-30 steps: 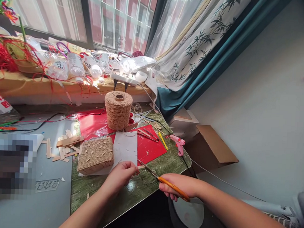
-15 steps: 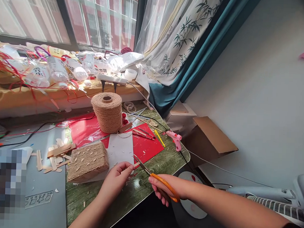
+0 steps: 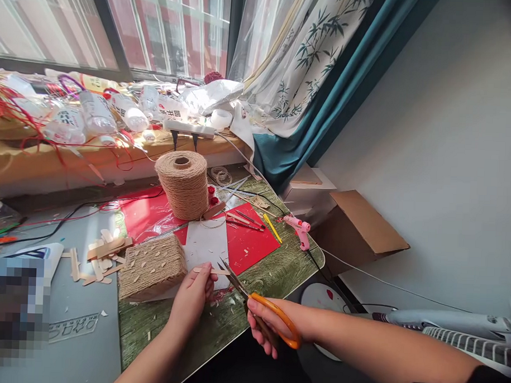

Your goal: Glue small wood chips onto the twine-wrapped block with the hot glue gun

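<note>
At left in the frame, a pile of craft sticks (image 3: 106, 254) is lying near a twine-wrapped block (image 3: 152, 266). Just below centre, the left hand (image 3: 192, 297) is pinching a single craft stick (image 3: 219, 272). Orange-handled scissors (image 3: 261, 300) are pointing at its right end, the right hand (image 3: 277, 315) gripping them, lower centre. Right of centre, a pink hot glue gun (image 3: 299, 229) is lying.

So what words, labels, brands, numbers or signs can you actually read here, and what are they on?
"喝开水", apparently, turned sideways: clear bottle by the power strip; its last character is washed out.
Too blurred or glary to read: other bottles' labels on the sill.
Too small to read: marks on the clear stencil and the small brown tag.
I can make out no brand or number.
</note>
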Motion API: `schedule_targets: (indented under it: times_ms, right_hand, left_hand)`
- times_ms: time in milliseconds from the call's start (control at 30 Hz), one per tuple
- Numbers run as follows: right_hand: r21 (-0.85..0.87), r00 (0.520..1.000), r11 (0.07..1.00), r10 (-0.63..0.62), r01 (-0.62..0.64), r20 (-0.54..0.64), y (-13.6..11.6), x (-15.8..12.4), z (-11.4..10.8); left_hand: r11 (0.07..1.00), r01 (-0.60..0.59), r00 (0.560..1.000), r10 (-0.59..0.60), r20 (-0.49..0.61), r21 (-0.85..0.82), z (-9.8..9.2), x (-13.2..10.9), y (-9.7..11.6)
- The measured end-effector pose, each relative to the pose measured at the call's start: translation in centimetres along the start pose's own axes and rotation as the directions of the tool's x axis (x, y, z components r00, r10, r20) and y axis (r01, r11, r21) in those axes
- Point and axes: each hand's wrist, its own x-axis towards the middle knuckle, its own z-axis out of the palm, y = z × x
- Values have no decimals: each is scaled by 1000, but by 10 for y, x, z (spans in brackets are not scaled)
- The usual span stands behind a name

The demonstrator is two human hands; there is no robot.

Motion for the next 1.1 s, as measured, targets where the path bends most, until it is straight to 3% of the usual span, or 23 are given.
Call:
schedule_targets:
  times_ms: [200, 333, 567, 900, 1100]
  right_hand:
    - [-82, 999, 995, -51, 50, -3, -9, -4, 1]
    - [-159, 998, 986, -58, 52, -31, -13, -3, 3]
    - [-46, 979, 992, 110, -119, -170, -18, 7, 10]
    - [38, 984, 984, 178, -176, -31, -20, 28, -2]
    - [2, 961, 966, 258, -260, -102, -16, 37, 1]
  left_hand:
    - [999, 14, 999, -17, -46, -52, -2, 2, 0]
    - [999, 16, 1000, -17, -20, -37, -3, 4, 0]
    - [999, 48, 998, -48, -44, -9, -2, 10, -6]
    - [995, 98, 993, -97, -64, 11, -6, 15, -5]
    - [994, 103, 995, -103, -15, 28, -9, 19, -8]
